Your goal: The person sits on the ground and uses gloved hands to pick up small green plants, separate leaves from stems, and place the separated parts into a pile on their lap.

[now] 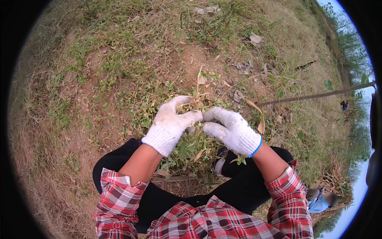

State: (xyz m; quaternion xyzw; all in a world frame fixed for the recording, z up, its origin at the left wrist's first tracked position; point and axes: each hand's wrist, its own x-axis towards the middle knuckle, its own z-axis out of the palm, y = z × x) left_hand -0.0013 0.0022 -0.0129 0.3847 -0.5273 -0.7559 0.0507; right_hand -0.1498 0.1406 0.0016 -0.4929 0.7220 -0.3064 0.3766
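My left hand [169, 121], in a white knitted glove, is closed round a bunch of uprooted green plants. Pale roots [197, 95] with bits of soil stick up past its thumb and fingers. Close against it, my right hand [234, 129], gloved in white with a blue cuff edge, has its fingers curled and pinched at the same stems. Beneath both hands hang or lie the leafy tops [191, 147]; I cannot tell which leaves belong to the held bunch and which grow from the ground. The fingertips are partly hidden.
I sit low, knees apart, over a small stool [177, 180]. A thin trunk [310, 97] slants in from the right, its foot near my right hand. Dry leaves [254, 40] and weeds [115, 59] cover the soil. A person in blue [319, 205] is at far right.
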